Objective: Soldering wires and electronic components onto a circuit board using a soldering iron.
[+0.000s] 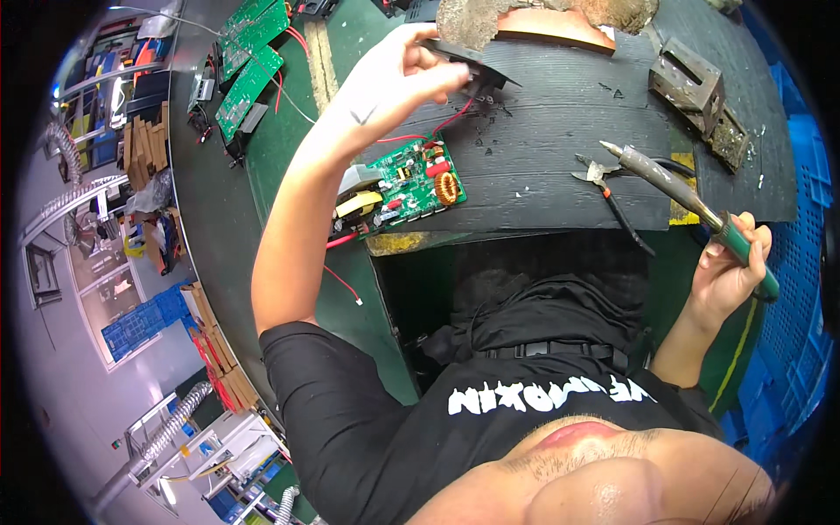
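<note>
My left hand (407,77) pinches a thin black panel (477,63) above the worktable, near its far side. A red wire (451,125) runs from beneath the panel toward a green circuit board (407,179) that carries a copper-wound coil. This board lies on the table just right of my left forearm. In my right hand (729,276), off to the right, is a soldering iron (674,184) gripped by its green handle. Its tip points up and left, over a pair of cutting pliers (612,197) with orange-and-black handles.
A worn metal stand (696,92) sits at the far right of the dark table mat (560,114). A brown block (560,33) rests at the far edge. More green circuit boards (249,92) lie to the left. Blue crates (792,236) stand along the right side.
</note>
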`<state>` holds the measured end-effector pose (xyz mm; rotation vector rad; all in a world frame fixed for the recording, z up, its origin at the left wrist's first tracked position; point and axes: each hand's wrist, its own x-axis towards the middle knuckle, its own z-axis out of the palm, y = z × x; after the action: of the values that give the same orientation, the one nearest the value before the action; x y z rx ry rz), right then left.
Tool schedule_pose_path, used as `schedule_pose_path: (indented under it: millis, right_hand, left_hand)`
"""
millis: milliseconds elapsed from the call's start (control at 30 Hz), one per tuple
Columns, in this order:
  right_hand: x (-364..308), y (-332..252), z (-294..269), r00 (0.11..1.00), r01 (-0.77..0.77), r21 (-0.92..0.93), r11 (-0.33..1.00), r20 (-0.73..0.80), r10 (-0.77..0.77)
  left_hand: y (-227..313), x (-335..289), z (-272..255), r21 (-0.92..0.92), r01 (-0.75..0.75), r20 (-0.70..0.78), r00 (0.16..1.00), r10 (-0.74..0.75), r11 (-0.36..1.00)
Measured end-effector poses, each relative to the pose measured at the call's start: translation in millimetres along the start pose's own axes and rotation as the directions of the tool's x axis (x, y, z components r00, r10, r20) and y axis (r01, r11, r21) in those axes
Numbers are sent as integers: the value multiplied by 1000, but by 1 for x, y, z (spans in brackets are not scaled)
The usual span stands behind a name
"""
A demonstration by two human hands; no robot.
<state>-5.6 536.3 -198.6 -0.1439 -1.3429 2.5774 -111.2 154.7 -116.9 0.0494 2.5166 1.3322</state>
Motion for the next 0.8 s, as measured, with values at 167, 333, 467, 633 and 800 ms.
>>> schedule_pose_path:
  millis: [167,333,467,633,800]
  right_hand:
    - [0,-1,-1,1000,1,1,1000,-9,-1]
    - [-1,-1,3,1000,-8,1,1000,0,8]
    - [-1,-2,2,1000,-14,-10,1000,14,14]
    - [-1,0,7,1000,-12,0,1000,21,12]
    - [-2,1,9,999,-40,1,999,25,40]
  left_hand:
    - [-27,10,-7,297,-207,-71,969,238,932]
    - [-49,29,-29,515,-560,-11,752,659,649]
    - [-44,26,-27,0,-117,142,983,116,993]
    - [-56,34,-30,-104,83,223,973,-58,991]
    - [-54,32,-21,-294,-217,204,937,283,931]
